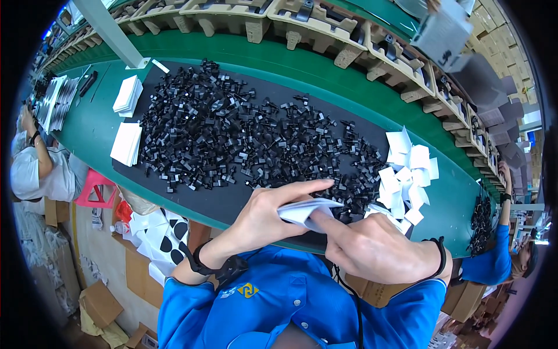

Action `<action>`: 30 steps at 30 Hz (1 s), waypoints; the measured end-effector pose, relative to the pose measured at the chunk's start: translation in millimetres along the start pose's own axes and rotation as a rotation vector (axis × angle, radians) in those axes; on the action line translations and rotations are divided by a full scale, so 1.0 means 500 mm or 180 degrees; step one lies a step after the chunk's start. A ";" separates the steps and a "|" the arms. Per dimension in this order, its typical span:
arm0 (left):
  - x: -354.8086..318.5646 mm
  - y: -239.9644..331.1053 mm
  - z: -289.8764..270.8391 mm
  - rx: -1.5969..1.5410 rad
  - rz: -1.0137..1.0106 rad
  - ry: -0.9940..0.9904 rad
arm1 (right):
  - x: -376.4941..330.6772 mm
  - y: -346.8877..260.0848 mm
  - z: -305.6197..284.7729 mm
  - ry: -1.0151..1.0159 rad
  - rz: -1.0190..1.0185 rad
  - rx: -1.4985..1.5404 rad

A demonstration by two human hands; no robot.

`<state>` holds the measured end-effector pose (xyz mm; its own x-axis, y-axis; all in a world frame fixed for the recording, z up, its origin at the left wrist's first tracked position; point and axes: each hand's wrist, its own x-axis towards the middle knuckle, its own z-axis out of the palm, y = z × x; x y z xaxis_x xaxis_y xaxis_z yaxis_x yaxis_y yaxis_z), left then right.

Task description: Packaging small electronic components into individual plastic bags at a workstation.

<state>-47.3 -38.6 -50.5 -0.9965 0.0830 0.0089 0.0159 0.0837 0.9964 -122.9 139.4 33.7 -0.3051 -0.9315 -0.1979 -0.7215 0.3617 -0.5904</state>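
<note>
- While small black parts heap over a dark mat, green surface shows around it.
- White stacks left of heap; loose white slips right.
- Beige trays line the far side; co-workers at both ends.
- Left hand: fingers pinching folded white paper before the torso, index outstretched.
- Right hand: index inside the fold, other fingers curled; can't tell whether they grip.

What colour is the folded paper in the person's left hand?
White; the folded paper shows best in the head view, the only one here.
</note>
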 end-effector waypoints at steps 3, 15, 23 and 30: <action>0.005 0.010 0.003 0.0112 0.0017 -0.0147 | 0.009 0.010 0.020 -0.0210 -0.0247 -0.0316; -0.020 0.017 -0.006 -0.0044 0.0572 0.0793 | 0.000 0.017 0.003 0.0613 -0.0212 0.0053; -0.030 0.026 0.020 -0.0931 0.0595 0.0958 | 0.006 0.079 0.063 0.2117 -0.1199 0.0523; 0.002 0.023 0.022 -0.1550 -0.0143 0.0815 | -0.005 0.113 0.059 0.2471 -0.1395 -0.0784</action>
<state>-47.3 -26.5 -40.2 -0.9844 -0.1594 -0.0748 -0.0063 -0.3925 0.9197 -144.3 161.1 -22.3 -0.2405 -0.7329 0.6365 -0.9555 0.0635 -0.2879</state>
